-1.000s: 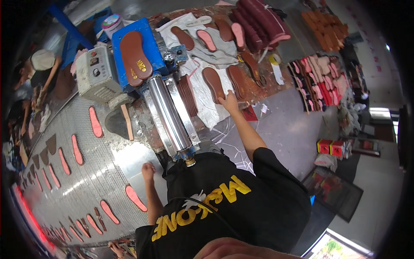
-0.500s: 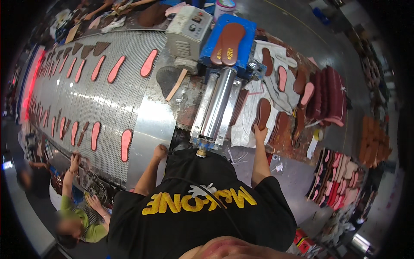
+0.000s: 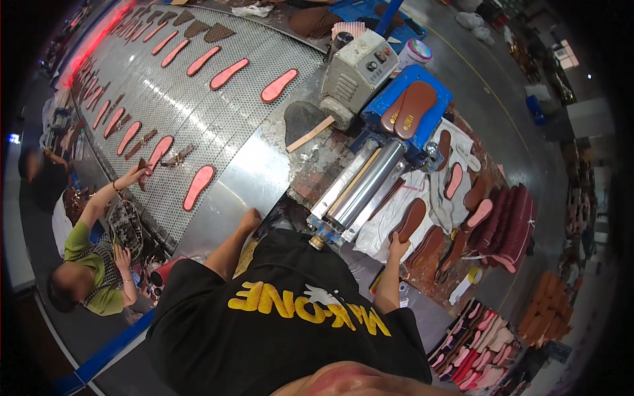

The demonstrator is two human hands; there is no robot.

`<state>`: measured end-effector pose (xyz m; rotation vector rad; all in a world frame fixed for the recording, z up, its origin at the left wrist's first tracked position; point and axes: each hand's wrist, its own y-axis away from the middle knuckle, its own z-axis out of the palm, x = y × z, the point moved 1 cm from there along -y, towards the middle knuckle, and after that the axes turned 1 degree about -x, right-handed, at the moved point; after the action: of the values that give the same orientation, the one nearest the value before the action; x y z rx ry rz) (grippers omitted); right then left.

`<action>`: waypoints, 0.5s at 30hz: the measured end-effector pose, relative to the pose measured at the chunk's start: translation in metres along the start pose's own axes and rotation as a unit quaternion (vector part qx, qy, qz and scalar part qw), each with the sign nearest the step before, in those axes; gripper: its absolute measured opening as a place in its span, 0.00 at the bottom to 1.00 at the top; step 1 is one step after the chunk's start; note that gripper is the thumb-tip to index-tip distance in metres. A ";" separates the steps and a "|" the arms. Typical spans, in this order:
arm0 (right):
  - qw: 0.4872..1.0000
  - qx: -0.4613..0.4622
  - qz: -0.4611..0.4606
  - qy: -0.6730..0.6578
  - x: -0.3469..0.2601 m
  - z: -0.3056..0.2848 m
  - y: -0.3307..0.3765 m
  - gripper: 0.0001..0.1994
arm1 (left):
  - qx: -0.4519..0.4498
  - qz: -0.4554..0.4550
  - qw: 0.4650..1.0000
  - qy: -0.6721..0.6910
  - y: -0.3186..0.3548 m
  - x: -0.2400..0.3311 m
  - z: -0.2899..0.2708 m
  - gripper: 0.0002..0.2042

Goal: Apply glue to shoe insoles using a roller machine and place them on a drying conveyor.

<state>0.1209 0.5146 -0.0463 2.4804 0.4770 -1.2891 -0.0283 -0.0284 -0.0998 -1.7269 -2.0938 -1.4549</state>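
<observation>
Insole stack, brown and lying on white cloth right of the steel roller, is pinched at its near end by the worker's right hand, a hold that appears to leave most of its length free. The left hand rests beside the metal plate, its finger position impossible to tell. Pink insoles lie apart along the mesh conveyor at left, presumably spaced to prevent contact.

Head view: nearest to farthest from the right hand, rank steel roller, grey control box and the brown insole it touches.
1. Brown insole: touching the right hand.
2. Steel roller: to its left.
3. Grey control box: farther ahead-left.
</observation>
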 end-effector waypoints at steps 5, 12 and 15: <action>0.999 0.018 0.020 0.025 0.006 0.001 -0.003 0.28 | -0.013 -0.017 0.999 -0.034 -0.003 0.001 0.001 0.08; 1.000 -0.002 0.016 0.027 -0.001 0.000 0.001 0.27 | 0.032 -0.003 0.999 -0.024 -0.001 0.001 0.002 0.08; 1.000 0.000 0.014 0.023 -0.004 -0.001 0.002 0.27 | 0.035 0.002 0.999 -0.036 -0.002 0.001 0.001 0.08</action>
<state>0.1203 0.5121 -0.0427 2.5111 0.4516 -1.2244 -0.0293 -0.0270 -0.1007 -1.7821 -2.1470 -1.3206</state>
